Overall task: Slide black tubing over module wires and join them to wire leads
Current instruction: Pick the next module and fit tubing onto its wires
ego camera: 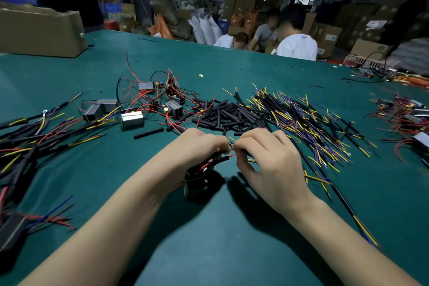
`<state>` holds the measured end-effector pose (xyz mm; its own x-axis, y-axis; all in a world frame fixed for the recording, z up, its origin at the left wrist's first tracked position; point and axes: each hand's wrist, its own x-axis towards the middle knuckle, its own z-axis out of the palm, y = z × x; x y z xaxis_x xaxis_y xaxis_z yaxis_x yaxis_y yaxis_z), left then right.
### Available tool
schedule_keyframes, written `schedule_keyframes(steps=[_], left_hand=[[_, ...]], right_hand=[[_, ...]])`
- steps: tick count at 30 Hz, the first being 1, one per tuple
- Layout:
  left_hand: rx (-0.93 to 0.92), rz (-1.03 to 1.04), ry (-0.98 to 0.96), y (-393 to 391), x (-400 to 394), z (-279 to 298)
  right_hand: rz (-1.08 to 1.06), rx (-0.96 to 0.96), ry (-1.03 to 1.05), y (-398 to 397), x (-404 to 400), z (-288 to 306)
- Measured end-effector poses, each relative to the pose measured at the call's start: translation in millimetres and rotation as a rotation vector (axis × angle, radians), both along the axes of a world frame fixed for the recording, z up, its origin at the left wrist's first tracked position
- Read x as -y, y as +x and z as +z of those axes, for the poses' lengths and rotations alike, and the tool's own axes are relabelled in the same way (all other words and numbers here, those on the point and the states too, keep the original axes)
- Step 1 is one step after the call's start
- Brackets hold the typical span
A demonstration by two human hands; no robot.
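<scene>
Head view takes in a wide green table (232, 251) strewn with stock. To the left lies a tangle of long black-sleeved cables (34, 137) with yellow and red ends, which look like finished joins, though that is a judgement. Beyond the hands sits a cluster of small boxy modules (132, 119) trailing red wires, apparently still waiting. To the right spreads a fan of wire leads (301, 121) with yellow and blue cores, and between the two lies a heap of cut black tubing pieces (227, 115). With so many loose pieces left, the job seems far from over.

Close to the viewer, one module (197, 183) hangs at the left hand, its red wires running up toward the fingers. A short black tubing sleeve (222, 160) already sits on one red wire (232, 156), so the sliding step for that wire appears done and the joining is in hand.

The left hand (199, 146) is curled tight, pinching the sleeved wire at its tip. The right hand (267, 158) is likewise curled, its fingertips pinching a lead (320, 179) whose black, yellow-cored length trails off to the right. The fingertips of both hands nearly meet; whether the bare ends already touch is too small to tell.
</scene>
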<state>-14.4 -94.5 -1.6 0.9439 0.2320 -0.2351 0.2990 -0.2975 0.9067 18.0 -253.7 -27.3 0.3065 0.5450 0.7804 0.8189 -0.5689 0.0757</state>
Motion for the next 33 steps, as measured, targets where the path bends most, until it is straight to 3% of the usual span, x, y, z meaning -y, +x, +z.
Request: schedule_keyframes(steps=[3, 5, 10, 13, 18, 23, 25, 33], left_hand=[[-0.043, -0.029, -0.083, 0.5, -3.6, 1.0], [-0.036, -0.047, -0.127, 0.7, -4.9, 0.2], [0.116, -0.100, -0.047, -0.6, -5.6, -3.3], [0.196, -0.112, 0.033, -2.7, -3.0, -2.6], [0.221, -0.134, 0.088, -3.6, 1.3, -2.1], [0.129, -0.096, 0.027, -1.8, 3.2, -5.2], [0.111, -0.100, 0.009, -0.8, 0.9, -6.0], [0.112, -0.355, 0.111, -6.8, -32.3, 3.4]], right_hand=[[-0.005, 0.135, -0.007, -0.8, -1.3, -0.6], [-0.006, 0.092, 0.022, -1.0, -2.9, -0.8], [0.183, -0.500, 0.227, 3.2, 0.3, -1.2], [0.195, -0.616, 0.286, 5.6, 1.4, -1.2], [0.157, -0.526, 0.225, 6.1, 4.4, -1.9], [-0.042, 0.021, -0.012, 4.9, 2.9, -2.6], [-0.060, 0.122, -0.022, 4.7, 0.9, -2.9], [-0.018, -0.161, 0.096, 8.8, 7.4, -9.6]])
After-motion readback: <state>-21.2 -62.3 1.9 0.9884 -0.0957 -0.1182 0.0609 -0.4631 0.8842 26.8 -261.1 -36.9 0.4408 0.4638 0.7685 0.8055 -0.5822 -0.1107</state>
